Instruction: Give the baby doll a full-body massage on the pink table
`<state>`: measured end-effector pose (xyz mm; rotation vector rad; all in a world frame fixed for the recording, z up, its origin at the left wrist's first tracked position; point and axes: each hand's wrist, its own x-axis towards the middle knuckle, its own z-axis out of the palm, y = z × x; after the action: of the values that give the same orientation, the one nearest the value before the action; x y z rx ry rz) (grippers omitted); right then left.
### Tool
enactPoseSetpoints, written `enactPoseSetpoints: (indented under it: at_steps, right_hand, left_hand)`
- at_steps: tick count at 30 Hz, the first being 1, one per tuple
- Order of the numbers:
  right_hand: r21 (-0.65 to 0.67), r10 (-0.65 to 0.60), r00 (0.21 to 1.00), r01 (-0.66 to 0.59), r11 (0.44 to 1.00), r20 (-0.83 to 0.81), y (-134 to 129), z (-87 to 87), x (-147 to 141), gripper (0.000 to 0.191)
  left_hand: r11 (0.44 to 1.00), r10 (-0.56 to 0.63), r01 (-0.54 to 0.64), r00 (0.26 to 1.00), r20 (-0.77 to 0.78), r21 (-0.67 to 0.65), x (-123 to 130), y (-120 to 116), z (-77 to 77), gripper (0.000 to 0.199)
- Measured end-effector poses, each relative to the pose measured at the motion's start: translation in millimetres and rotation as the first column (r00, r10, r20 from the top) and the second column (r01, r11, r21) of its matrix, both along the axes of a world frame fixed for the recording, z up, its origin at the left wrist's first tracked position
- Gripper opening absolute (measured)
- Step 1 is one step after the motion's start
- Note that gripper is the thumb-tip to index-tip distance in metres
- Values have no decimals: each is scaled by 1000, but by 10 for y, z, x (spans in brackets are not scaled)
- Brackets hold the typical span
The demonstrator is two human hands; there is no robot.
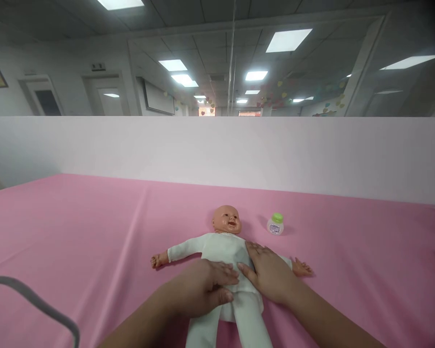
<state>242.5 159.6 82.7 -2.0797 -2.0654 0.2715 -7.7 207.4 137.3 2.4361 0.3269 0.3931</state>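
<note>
A baby doll (223,251) in a white long-sleeved top and white trousers lies on its back, head away from me and arms spread wide. My left hand (206,285) rests over the left side of its belly, fingers stretched out and pointing right. On the right side of the doll's chest and belly lies my right hand (270,270), fingers extended across the white cloth and thumb apart. Neither hand grips anything. Close to the doll's head, on the right, stands a small clear bottle (275,227) with a green cap and a printed label.
Pink cloth (105,232) with some creases covers the surface under the doll. Behind it runs a low white wall (217,150) with glass above. A grey curved tube or cable (39,302) reaches in at the lower left.
</note>
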Motion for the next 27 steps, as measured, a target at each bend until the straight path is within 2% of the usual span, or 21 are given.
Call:
enactPoseSetpoints:
  at_steps: [3,8,14,19,22,25,27]
  right_hand:
    - [22,33,999,-33,999,-19,-9,4,19,85]
    - [33,73,996,-72,997,-42,-22,15,43,87]
    - [19,111,993,-110,994,-49,-48,63,72,86]
    - [31,139,986,-136,990,-95,-65,150,139,75]
    - [97,156,985,-148,984,-73,-89,189,125,71]
    - [222,334,940,-310,924,-77,-207,260,-13,65]
    - [287,529,841,-482,828,-114,-343,338,-169,52]
  left_hand:
    - [999,-41,41,999,-26,25,51,139,-89,50]
    - [987,134,-128,990,-50,101,145,404,-294,66]
    - [949,279,-269,959,-43,164,221,515,-426,67]
    - [900,416,-406,908,-40,156,144,593,-482,65]
    - [880,463,-452,885,-46,148,86,647,-521,65]
    - [872,474,-465,880,-28,154,66,653,-538,63]
    - [874,468,-461,883,-17,154,72,636,-532,60]
